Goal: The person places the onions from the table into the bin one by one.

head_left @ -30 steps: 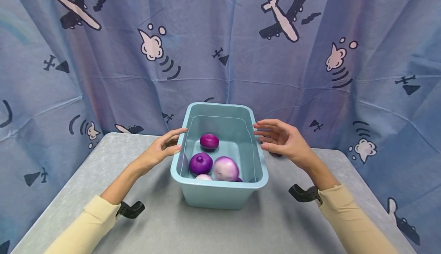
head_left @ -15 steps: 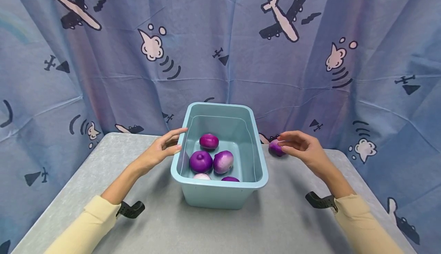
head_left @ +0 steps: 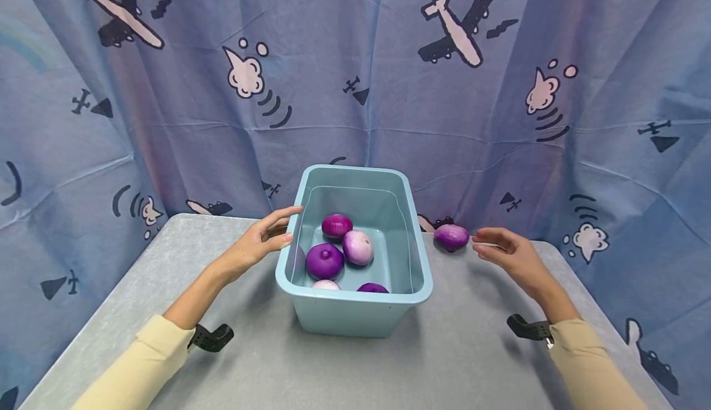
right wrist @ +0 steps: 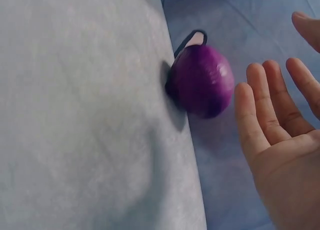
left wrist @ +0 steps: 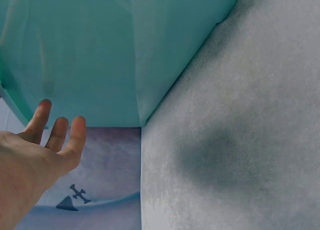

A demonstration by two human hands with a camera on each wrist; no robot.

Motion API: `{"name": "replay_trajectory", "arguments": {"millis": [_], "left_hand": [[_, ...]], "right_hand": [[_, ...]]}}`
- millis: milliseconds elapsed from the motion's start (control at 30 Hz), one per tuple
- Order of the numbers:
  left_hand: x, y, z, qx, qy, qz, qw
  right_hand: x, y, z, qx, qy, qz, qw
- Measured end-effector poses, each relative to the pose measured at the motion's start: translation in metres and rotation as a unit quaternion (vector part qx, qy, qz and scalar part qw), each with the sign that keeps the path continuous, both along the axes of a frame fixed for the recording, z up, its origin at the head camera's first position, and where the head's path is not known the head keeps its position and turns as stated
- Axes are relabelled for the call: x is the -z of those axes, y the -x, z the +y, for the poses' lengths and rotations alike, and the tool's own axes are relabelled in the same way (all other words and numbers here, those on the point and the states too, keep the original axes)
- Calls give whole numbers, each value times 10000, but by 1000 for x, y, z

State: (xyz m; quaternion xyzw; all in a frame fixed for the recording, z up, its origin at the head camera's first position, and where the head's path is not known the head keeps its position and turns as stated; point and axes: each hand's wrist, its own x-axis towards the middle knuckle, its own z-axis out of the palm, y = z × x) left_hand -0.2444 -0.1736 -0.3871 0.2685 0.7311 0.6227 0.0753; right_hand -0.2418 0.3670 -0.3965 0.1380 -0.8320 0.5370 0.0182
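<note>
A light blue plastic bin point(head_left: 355, 315) stands mid-table with several onions inside. Among them are a dark purple onion point(head_left: 324, 262), a pale purple one point(head_left: 358, 248) and a magenta one point(head_left: 336, 226); others by the front wall are partly hidden by the rim. My left hand point(head_left: 260, 239) is at the bin's left rim, fingers extended, thumb tip overlapping the rim. In the left wrist view the left fingers point(left wrist: 77, 137) spread beside the bin's wall. To the right, another purple onion point(head_left: 452, 237) lies on the table. Just right of it my right hand point(head_left: 516, 259) holds nothing, its fingers loosely extended.
The grey table point(head_left: 472, 348) reaches back to a blue curtain point(head_left: 311, 107) printed with planes and clouds. The loose onion lies close to the table's back edge. Black bands point(head_left: 213, 338) sit on both wrists.
My right hand has moved right from the bin's right rim, past the onion on the table, which now shows fully. Inside the bin the pale onion has shifted backward. My left hand stays put.
</note>
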Motion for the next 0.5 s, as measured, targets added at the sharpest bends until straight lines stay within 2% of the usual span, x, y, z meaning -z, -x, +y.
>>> {"name": "replay_trajectory", "arguments": {"millis": [167,500], "left_hand": [[1,1,0,-4,23,4,10000],[1,0,0,15,21,33,10000]], "right_hand": [[11,6,10,100,-189,-143,9997],[27,16,17,388,-540,13,9978]]}}
